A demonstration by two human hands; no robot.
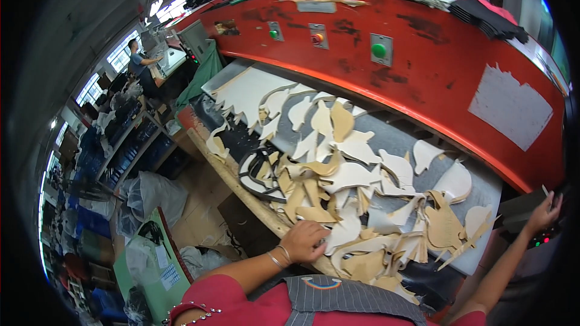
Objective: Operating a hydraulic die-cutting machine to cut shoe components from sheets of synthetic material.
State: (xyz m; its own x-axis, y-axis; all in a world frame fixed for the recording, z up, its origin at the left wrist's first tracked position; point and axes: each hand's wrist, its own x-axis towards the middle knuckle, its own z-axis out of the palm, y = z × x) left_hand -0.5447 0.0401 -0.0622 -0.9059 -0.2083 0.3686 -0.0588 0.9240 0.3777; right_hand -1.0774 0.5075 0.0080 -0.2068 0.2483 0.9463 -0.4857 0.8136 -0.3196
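The left hand [305, 242], fingers half curled, meets pale scraps [345, 229] at the tabletop's [393, 137] near edge; the right hand [545, 212], fingers bent, is beyond its right edge, both holds impossible to tell.

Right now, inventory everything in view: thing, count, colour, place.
Long machine beam: 1, red, across top
Round push buttons: 3, two green, one red, on beam
Flat machine bed: 1, grey, below beam
Irregular flat cut pieces: many, white and tan, heaped on bed
Curved strip-like frame: 1, black and white, left of heap
Draped cloth: 1, green, beam's left end
Clear plastic bags: several, whitish, left
Co-worker: 1, bluish top, upper left
Other background: too cluttered to count
Left hand: 1, bare, heap's near edge
Right hand: 1, bare, far right
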